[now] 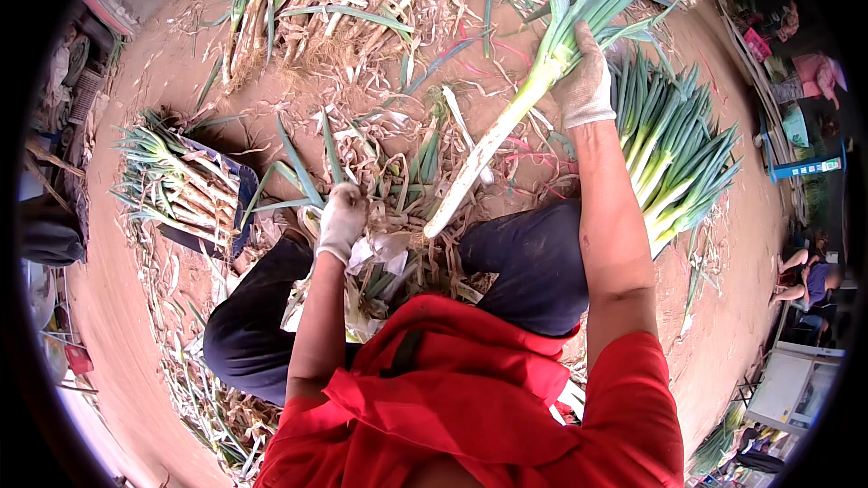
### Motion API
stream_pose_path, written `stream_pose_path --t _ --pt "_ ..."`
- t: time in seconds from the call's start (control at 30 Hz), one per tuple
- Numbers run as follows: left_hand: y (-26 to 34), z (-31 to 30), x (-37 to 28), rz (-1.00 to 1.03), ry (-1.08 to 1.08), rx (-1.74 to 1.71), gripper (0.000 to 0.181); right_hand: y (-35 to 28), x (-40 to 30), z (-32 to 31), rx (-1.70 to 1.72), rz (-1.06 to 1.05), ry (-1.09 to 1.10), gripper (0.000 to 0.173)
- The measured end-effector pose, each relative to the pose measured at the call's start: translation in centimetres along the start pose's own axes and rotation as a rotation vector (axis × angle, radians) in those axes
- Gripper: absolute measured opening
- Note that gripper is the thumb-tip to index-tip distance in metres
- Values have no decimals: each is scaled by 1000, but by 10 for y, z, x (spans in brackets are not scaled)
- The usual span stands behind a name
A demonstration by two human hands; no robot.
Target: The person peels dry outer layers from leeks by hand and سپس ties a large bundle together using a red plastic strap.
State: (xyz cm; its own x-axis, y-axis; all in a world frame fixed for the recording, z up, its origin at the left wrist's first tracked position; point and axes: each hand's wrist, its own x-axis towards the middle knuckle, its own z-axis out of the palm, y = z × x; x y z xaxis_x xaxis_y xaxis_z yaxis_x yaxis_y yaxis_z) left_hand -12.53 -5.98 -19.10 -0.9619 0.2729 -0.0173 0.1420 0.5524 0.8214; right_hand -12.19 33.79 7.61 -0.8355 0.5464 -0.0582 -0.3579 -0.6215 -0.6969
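Note:
My right hand [588,78], in a pale knit glove, grips a large green onion [485,149] where the white shaft meets the leaves. The onion slants, its pale root end low between my knees and its green leaves beyond my hand. My left hand [343,217], in a like glove, is closed over dry stripped husks and leaf scraps [383,244]. Green leaves lie just beyond its fingers; whether it holds any of them I cannot tell. To the right of my right forearm stands a thick bunch of cleaned green onions [661,156], leaves up.
Uncleaned green onions with roots [325,20] lie in a heap ahead. At left, more onions [196,193] rest on a dark blue crate [245,196]. Husks litter the dirt floor [108,298]. A blue stool [803,169] and a seated person [814,278] are far right.

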Motion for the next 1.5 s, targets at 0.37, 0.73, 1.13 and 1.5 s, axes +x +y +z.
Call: stream_pose_path --t 0.37,0.73,1.13,1.5 --pt "358 10 83 78 -259 -811 22 17 -26 31 83 132 -179 32" --pt "233 14 44 -127 -159 -1337 21 -13 6 -31 -48 -29 24 25" --pt "219 15 42 69 -143 -532 15 10 -19 25 -57 49 -72 26" --pt "310 15 55 738 96 64 14 31 -23 41 -167 -58 -58 24"
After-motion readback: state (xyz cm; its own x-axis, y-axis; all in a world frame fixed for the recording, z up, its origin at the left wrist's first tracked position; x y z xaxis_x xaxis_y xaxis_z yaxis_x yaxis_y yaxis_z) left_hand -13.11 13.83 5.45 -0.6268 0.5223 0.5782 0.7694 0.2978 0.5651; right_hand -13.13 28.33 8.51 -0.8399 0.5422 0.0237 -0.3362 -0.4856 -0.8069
